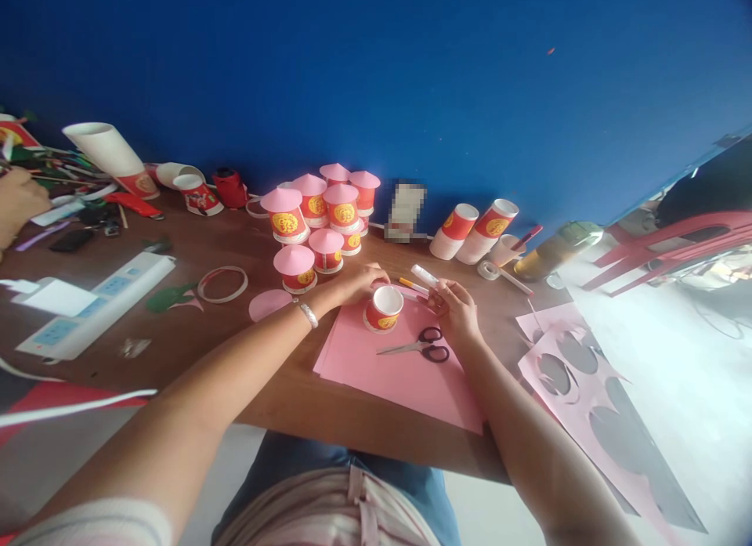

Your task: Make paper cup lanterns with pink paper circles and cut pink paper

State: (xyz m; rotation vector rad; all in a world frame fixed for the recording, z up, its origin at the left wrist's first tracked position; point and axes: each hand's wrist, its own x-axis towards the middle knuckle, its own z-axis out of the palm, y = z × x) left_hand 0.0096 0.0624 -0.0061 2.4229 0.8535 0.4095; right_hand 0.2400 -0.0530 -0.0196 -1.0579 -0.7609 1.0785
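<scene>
white tube (424,276) in right hand (459,309)

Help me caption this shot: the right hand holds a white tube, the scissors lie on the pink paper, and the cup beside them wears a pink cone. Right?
Not the cone: the head view shows the round white top of that cup bare. The right hand does hold a white tube, and the scissors lie on the pink paper.

White tube (424,276) tilts near red cup (386,321) standing on pink paper (405,385).
</scene>
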